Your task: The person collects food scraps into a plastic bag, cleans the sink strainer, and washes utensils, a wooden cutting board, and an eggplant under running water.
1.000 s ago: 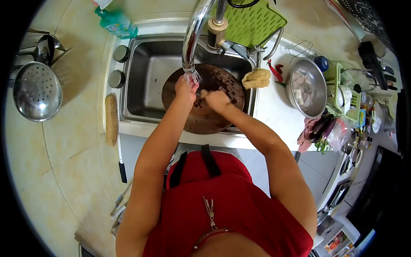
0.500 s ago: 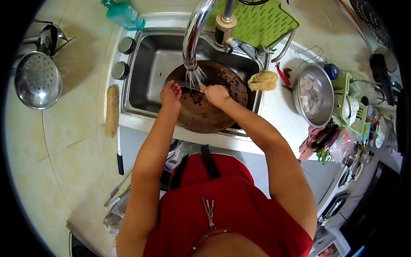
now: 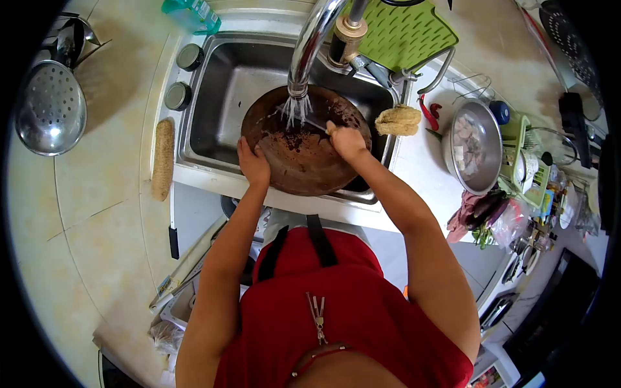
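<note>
Under the running faucet (image 3: 299, 81), a round brown wooden chopping board (image 3: 291, 169) leans across the steel sink (image 3: 220, 71), its near edge over the front rim. Its surface is wet, with dark patches. My left hand (image 3: 255, 167) grips the board's left edge, thumb on top and fingers along the outside. My right hand (image 3: 347, 141) is closed around the handle of a knife (image 3: 315, 124), above the board's right half. The blade points left into the falling water, which partly hides it.
A loofah sponge (image 3: 397, 121) lies right of the sink, near red chillies (image 3: 428, 113) and a steel bowl (image 3: 475, 145) of pale pieces in water. Two dark-lidded jars (image 3: 178, 96) and a long loofah (image 3: 163, 158) line the left side. Behind stands a green drainboard (image 3: 404, 35).
My left hand has moved from near the knife blade down to the board's left edge. My right hand has shifted slightly right with the knife. The camera view has shifted slightly.
</note>
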A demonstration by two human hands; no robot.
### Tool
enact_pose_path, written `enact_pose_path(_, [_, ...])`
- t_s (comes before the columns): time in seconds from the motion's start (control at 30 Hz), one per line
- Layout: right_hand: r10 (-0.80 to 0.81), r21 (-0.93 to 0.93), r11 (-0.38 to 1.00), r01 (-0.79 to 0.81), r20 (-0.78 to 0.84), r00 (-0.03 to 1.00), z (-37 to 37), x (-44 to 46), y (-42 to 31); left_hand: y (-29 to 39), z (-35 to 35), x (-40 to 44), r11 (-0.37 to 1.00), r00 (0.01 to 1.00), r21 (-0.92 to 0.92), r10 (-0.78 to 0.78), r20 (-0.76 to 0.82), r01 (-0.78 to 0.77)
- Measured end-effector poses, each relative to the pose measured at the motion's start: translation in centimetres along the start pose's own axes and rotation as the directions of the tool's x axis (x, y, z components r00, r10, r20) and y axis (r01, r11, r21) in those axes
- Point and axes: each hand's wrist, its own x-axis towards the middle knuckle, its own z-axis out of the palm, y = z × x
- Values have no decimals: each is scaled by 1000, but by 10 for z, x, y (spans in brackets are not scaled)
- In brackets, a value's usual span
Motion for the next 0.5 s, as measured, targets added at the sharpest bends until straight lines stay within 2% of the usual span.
enact_pose_path(0.13, [106,-7,994,-106,12,994,-5,5,-7,1,-4,1,998,999,53,32,16,-33])
enact_pose_path(0.23, [50,-64,997,-42,135,990,-18,-16,-27,-3,0,6,995,996,54,86,-21,-85])
enact_pose_path(0.27, [79,-34,997,-75,111,991,-18,-22,-25,-5,2,3,994,994,50,103,-32,-101])
enact_pose_path(0.37, [204,-21,979,-203,64,977,-10,-9,4,4,-4,3,999,999,47,25,19,-26])
enact_pose_path(0.4, [225,-32,974,-225,3,974,-12,-5,11,3,-4,3,999,999,41,33,17,-33])
enact_pose_path(0.43, [278,31,960,-279,35,960,-15,-1,18,2,-3,3,998,999,36,42,14,-42])
enact_pose_path(0.5, [248,35,967,-251,71,966,-18,-7,15,0,-5,5,998,999,31,52,7,-52])
